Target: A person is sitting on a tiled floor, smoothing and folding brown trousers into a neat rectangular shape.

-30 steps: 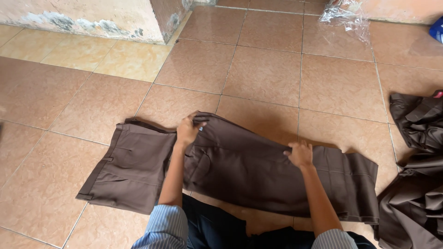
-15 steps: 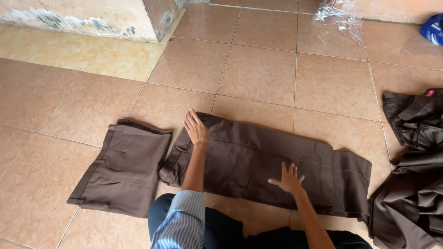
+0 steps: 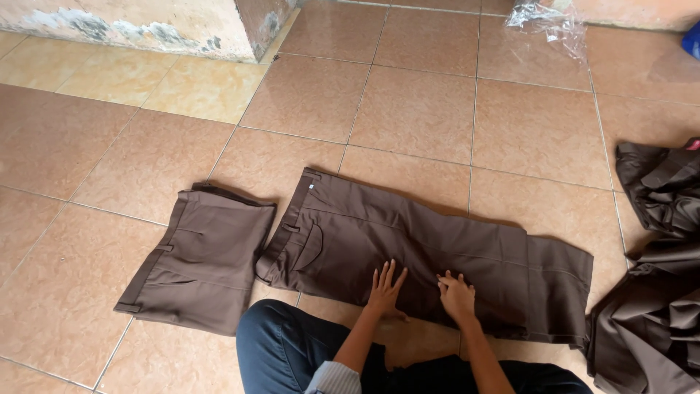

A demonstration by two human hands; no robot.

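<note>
On the tiled floor (image 3: 430,117) before me, I'd keep my left hand (image 3: 384,290) and right hand (image 3: 456,295), fingers spread and gripping nothing, pressing the flat brown trousers (image 3: 437,248) smooth outward toward the hems.

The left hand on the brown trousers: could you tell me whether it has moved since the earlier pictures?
Yes. The left hand has moved from the trousers' waistband end toward the right hand.

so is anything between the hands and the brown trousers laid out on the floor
Nothing visible. The left hand and right hand both rest directly on the spread brown trousers; the folded pair lies apart, to the left.
</note>
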